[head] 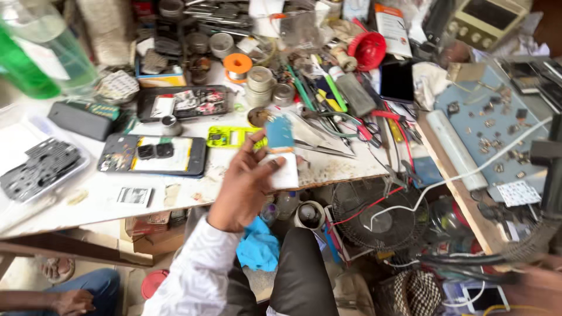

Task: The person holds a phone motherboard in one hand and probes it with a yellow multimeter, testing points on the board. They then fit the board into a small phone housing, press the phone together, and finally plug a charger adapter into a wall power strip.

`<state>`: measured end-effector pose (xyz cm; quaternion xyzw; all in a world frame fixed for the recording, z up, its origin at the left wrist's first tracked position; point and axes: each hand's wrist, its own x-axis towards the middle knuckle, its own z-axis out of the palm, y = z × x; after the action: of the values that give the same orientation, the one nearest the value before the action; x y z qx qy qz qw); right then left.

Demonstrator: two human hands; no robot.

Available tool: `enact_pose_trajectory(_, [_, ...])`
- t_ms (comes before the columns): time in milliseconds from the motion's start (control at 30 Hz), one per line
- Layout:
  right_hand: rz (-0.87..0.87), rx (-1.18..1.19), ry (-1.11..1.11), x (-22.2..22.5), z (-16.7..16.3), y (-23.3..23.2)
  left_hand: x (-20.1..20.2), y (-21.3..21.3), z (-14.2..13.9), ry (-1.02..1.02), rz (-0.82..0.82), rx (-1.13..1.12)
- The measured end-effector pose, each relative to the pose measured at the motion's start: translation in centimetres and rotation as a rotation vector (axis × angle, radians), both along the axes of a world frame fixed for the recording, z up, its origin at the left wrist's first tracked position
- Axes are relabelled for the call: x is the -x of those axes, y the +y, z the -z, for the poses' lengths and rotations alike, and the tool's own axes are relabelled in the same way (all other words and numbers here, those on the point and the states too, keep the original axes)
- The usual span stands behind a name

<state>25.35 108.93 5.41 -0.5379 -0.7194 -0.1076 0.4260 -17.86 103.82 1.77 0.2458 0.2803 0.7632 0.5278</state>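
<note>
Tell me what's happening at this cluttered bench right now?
A person seated at a workbench holds a small white and blue card-like item in the left hand, raised above the bench edge. The right hand is out of view. On the bench lie an opened phone with its insides showing, another opened phone, a yellow-green circuit board, solder spools, tweezers and pliers. A fan sits on the floor below. Another person's hand shows at lower left.
</note>
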Motion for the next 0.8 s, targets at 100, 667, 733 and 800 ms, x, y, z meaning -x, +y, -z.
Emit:
enact_pose_trajectory(100, [-0.552,0.174,-0.162,8.5,0.8,-2.9,-2.1,-2.7,-2.5,-0.060,0.109,-0.011])
enact_pose_trajectory(667, [-1.150,-0.076,-0.214,21.0,-2.9,-4.9,-4.1,-10.1,-0.6,-0.176,0.085,0.029])
enact_pose_trajectory(733, [-1.153,-0.060,-0.174,20.9,-3.0,-4.6,-4.4,-10.2,0.0,-0.174,0.086,0.041])
enact_pose_trajectory(800, [-1.151,-0.048,-0.123,21.0,-3.1,-4.3,-4.8,-10.4,0.6,-0.185,0.103,0.070])
